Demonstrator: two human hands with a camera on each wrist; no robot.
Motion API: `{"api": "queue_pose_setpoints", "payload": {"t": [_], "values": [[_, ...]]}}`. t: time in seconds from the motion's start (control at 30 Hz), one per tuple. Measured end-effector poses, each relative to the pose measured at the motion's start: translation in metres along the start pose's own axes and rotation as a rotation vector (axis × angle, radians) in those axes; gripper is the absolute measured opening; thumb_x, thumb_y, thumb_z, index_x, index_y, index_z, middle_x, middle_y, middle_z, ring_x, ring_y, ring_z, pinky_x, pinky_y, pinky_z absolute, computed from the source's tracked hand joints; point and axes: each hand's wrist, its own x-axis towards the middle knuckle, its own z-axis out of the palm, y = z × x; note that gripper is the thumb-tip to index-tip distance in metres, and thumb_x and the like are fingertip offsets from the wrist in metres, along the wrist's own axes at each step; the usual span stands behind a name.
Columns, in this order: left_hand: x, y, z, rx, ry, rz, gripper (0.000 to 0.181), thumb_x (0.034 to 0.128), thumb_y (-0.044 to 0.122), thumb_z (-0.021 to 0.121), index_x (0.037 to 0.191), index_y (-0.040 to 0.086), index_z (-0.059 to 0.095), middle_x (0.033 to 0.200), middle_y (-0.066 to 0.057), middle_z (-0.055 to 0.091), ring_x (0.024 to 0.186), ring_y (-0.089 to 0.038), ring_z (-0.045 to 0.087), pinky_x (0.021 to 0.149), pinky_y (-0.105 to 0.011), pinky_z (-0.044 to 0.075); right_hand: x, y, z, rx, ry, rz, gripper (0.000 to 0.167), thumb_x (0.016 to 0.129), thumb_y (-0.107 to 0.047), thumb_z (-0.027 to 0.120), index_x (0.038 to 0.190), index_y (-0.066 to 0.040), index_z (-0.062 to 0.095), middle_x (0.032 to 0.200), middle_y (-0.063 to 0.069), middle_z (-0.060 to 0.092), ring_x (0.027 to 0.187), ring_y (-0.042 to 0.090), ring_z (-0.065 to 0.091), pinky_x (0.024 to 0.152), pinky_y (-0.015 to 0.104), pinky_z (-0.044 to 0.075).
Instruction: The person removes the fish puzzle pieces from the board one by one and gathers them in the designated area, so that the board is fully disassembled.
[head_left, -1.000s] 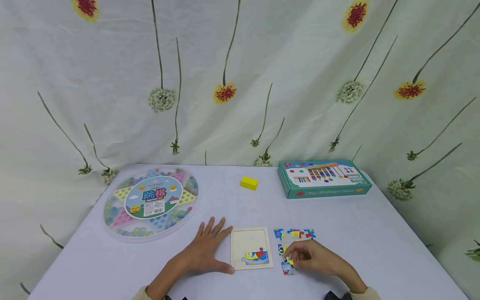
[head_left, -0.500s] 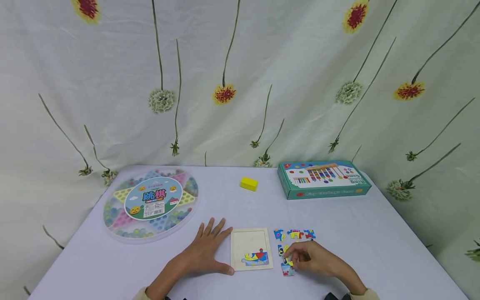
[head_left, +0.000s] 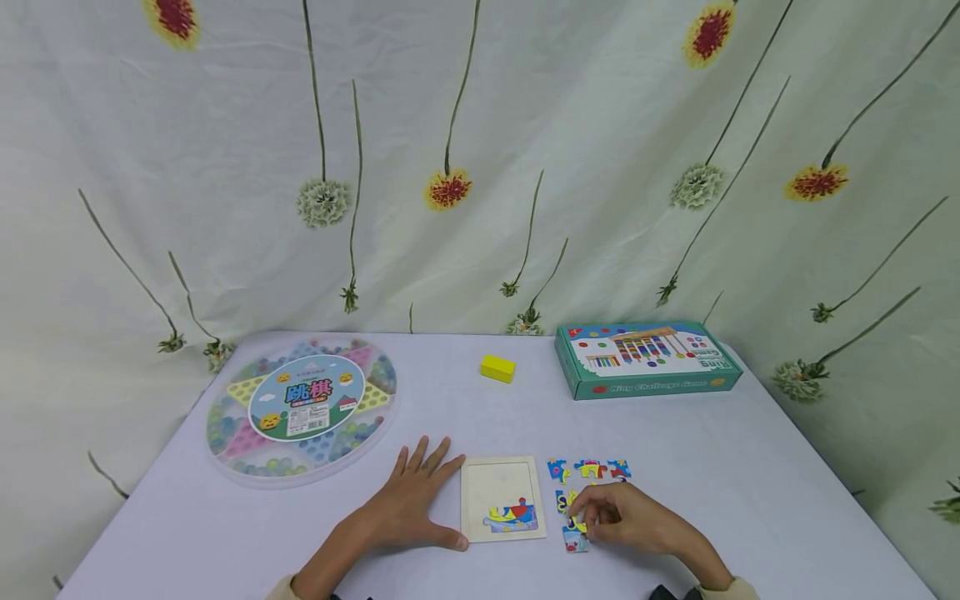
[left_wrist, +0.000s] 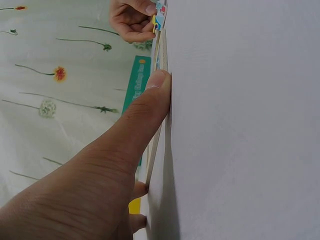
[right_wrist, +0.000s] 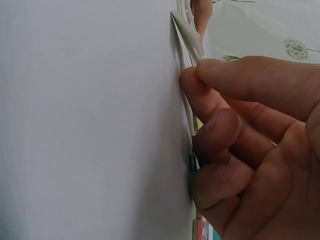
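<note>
My left hand (head_left: 405, 500) lies spread on the white tabletop, its thumb and index fingertip against the left edge of a square wooden puzzle tray (head_left: 495, 483). A few joined puzzle pieces (head_left: 513, 518) fill the tray's lower right corner. To the right, my right hand (head_left: 633, 518) pinches a puzzle piece (head_left: 575, 540) between thumb and index finger. In the right wrist view this piece (right_wrist: 187, 36) is tilted, one edge raised off the table. Several loose puzzle pieces (head_left: 591, 468) lie beside and beyond that hand, some partly hidden by its fingers.
A round Chinese checkers set (head_left: 300, 450) lies at the left. Farther back are a yellow block (head_left: 498, 367) and a green ring game box (head_left: 648, 360). A flowered cloth (head_left: 600, 167) hangs behind the table.
</note>
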Motion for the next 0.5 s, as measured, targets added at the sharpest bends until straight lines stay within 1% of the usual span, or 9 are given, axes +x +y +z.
{"api": "queue_pose_setpoints", "payload": {"t": [0.23, 0.5], "values": [[-0.0001, 0.0019, -0.0010, -0.013, -0.007, -0.018, 0.112, 0.0619, 0.077, 0.068, 0.150, 0.018, 0.032, 0.160, -0.011, 0.014, 0.146, -0.040, -0.002, 0.114, -0.061, -0.003, -0.0001, 0.0004, 0.0000, 0.017, -0.003, 0.008, 0.018, 0.085, -0.004, 0.069, 0.103, -0.009, 0.068, 0.078, -0.004, 0.058, 0.067, 0.000, 0.048, 0.059, 0.014, 0.040], [0.0006, 0.0027, -0.0008, -0.009, -0.014, -0.029, 0.112, 0.0615, 0.077, 0.068, 0.150, 0.019, 0.032, 0.161, -0.010, 0.014, 0.146, -0.039, -0.003, 0.114, -0.061, -0.003, -0.0007, -0.0012, -0.0009, -0.018, 0.007, 0.003, 0.018, 0.086, -0.005, 0.068, 0.103, -0.011, 0.069, 0.077, -0.005, 0.057, 0.067, 0.000, 0.048, 0.059, 0.014, 0.040]]}}
